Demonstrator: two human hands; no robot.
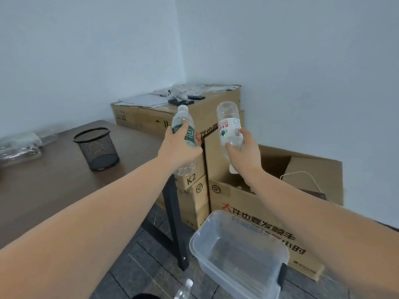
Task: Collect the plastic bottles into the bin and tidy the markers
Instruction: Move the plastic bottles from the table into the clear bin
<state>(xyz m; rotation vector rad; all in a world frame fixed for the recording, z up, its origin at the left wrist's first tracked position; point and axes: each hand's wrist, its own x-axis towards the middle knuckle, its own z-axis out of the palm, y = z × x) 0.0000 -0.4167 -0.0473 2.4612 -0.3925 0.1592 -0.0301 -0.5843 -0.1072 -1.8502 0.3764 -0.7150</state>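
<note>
Gripping a clear green-labelled plastic bottle (183,134) upright, the left hand (177,147) is hovering past the brown tabletop's (54,180) right edge; the right hand (244,154) is clasping a clear red-labelled bottle (230,124) inverted, above the clear plastic bin (237,251).

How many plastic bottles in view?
3: green-labelled clear plastic bottle in the left hand, red-labelled clear plastic bottle inverted in the right hand, one clear bottle at bottom edge. Others may be hidden.
</note>
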